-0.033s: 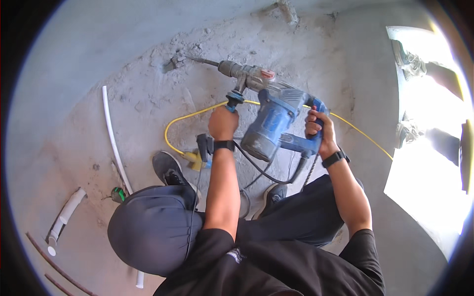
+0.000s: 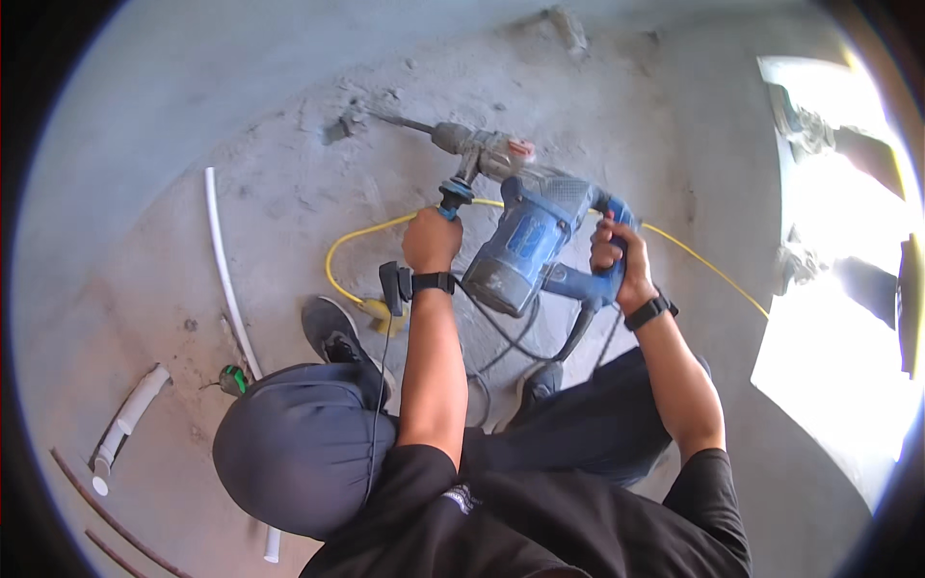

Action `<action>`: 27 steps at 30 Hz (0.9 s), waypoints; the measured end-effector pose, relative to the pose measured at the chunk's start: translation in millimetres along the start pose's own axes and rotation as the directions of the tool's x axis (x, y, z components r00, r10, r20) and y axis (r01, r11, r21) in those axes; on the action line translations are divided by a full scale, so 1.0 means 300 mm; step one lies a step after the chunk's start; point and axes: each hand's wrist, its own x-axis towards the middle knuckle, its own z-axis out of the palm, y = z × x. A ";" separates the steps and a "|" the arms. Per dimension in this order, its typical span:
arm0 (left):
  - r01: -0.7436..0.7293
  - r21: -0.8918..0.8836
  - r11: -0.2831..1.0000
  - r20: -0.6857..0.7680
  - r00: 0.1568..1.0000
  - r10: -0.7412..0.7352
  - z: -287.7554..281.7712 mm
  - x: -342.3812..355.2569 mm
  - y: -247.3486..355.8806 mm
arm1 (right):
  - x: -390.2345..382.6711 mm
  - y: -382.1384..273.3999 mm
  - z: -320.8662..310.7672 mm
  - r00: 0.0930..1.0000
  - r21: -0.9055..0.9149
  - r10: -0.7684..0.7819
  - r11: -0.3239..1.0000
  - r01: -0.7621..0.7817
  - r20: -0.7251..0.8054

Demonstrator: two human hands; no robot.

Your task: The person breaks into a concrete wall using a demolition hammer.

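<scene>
A blue rotary hammer (image 2: 525, 241) lies across my view, its metal chisel bit (image 2: 409, 123) reaching a chipped hole (image 2: 337, 128) in the dusty, rough concrete. My left hand (image 2: 432, 238) is closed round its side handle, below the front barrel. At the rear, my right hand (image 2: 621, 255) grips the D-handle, fingers curled round it. The tool's black cable (image 2: 511, 342) hangs down below it, and a yellow cord (image 2: 366, 231) loops behind, running to a yellow connector (image 2: 381, 318) near my left wrist.
White pipes (image 2: 222, 260) (image 2: 135, 409), rusty bars (image 2: 101, 506) and a green tape measure (image 2: 231, 379) lie at left. My shoes (image 2: 332, 332) and bent knee are below the tool. At right, another person's shoes (image 2: 800, 125) and legs show in a bright opening (image 2: 819, 356).
The rotary hammer and both my hands have shifted very slightly, and the picture around the bit and barrel is a little more blurred. Both grips are unchanged.
</scene>
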 end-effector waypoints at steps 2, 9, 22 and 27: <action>-0.008 0.008 1.000 0.069 0.998 0.007 -0.036 -0.014 0.007 | -0.035 0.017 0.015 1.000 0.080 0.004 0.997 -0.003 -0.006; 0.020 0.028 0.999 0.036 0.999 -0.021 -0.024 -0.028 0.001 | -0.047 0.014 0.012 1.000 0.030 -0.006 1.000 0.006 0.003; -0.017 0.001 1.000 0.086 0.996 0.017 -0.062 0.007 -0.020 | -0.049 0.079 0.009 0.999 0.125 0.034 0.991 -0.038 0.029; 0.008 0.014 1.000 0.069 0.998 -0.009 -0.076 0.021 -0.055 | -0.057 0.119 0.054 0.997 0.017 -0.027 0.999 0.029 -0.069</action>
